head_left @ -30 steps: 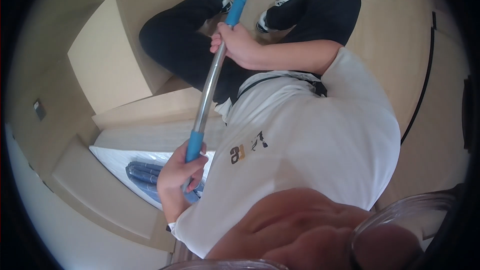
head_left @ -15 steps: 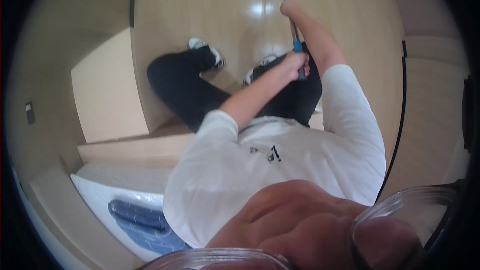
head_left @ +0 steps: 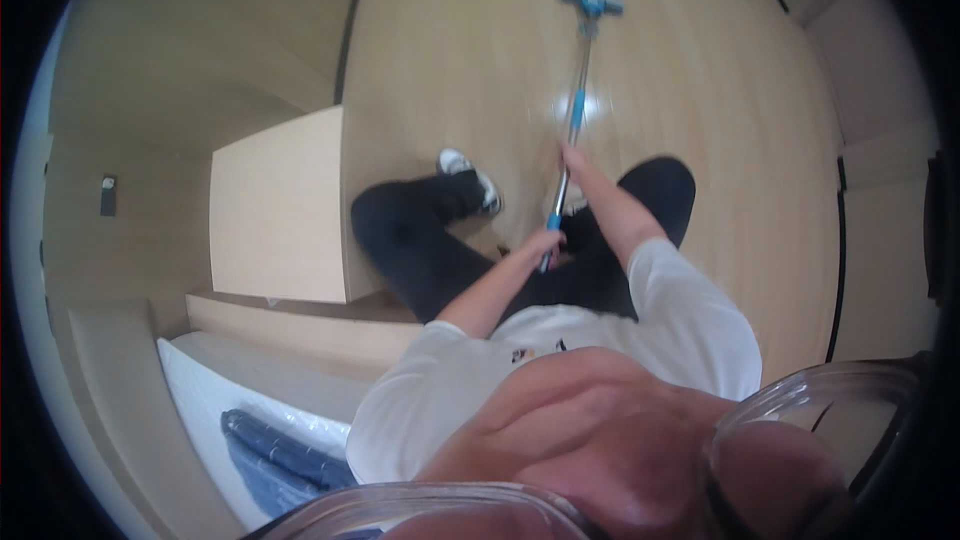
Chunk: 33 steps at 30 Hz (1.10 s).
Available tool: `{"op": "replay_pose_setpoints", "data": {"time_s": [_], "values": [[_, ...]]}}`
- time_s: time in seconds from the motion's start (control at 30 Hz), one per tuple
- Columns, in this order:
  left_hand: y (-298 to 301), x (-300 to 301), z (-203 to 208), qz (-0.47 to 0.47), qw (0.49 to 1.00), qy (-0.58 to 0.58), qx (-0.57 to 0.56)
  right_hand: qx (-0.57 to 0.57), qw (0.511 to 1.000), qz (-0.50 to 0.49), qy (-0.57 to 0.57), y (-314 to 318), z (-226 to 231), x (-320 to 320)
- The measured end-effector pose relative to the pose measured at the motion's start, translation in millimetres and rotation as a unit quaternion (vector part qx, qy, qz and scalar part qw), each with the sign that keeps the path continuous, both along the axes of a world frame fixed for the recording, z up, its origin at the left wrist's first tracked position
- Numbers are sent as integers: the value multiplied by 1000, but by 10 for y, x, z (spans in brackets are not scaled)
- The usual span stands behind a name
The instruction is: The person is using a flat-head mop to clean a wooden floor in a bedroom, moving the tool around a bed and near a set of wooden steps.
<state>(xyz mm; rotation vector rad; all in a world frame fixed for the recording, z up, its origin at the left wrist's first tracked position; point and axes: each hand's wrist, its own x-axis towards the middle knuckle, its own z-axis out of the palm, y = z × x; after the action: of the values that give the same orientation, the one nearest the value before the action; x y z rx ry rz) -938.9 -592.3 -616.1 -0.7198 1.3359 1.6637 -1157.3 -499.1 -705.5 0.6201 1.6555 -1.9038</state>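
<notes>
A sponge mop (head_left: pixel 584 58) with a metal pole, blue collars and a blue head (head_left: pixel 592 5) stretches away from me across the floor. Close to my body, my left hand (head_left: pixel 543 243) is wrapped round the pole near its dark end, just below a blue collar. Further up the pole, my right hand (head_left: pixel 571 162) grips it below the other blue collar. The mop head's flat pad meets the floor at the top of the view. My dark-trousered legs are bent on either side of the pole.
Pale wood-look flooring (head_left: pixel 720 130) spreads ahead. At left stands a light wooden cabinet (head_left: pixel 278 205) beside a low bed edge (head_left: pixel 300 325). A plastic-covered mattress (head_left: pixel 195 390) with dark blue folded fabric (head_left: pixel 290 450) lies behind it. Panels with a dark base strip (head_left: pixel 838 260) line the right.
My view has tilted further ahead, bringing the mop head into sight. Both hands have stayed on the pole, which now points more nearly straight away from me.
</notes>
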Motion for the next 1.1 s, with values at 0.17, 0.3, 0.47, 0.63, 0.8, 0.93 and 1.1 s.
{"op": "replay_pose_setpoints", "data": {"time_s": [0.17, 0.3, 0.47, 0.63, 0.8, 0.93, 1.1], "values": [[-19, 14, -242, 43, 997, -62, -34, 140, 990, 24, 6, -248, -12, 224], [326, -206, -74, 32, 998, -3, -55, 25, 1000, -6, -3, 241, -86, 44], [76, -168, -199, 68, 993, -67, -77, 4, 1000, 26, -3, -191, 48, 221], [273, -289, -237, 60, 995, 31, -75, 38, 997, 63, 17, 85, -136, -1], [156, -158, 185, -10, 974, 60, -220, 13, 988, 109, -105, 32, -167, 345], [-34, 8, 669, -68, 936, 140, -315, 15, 973, 157, -169, -122, -206, 567], [148, -25, 781, -93, 923, 218, -303, 52, 961, 168, -212, 152, -322, 578]]}}
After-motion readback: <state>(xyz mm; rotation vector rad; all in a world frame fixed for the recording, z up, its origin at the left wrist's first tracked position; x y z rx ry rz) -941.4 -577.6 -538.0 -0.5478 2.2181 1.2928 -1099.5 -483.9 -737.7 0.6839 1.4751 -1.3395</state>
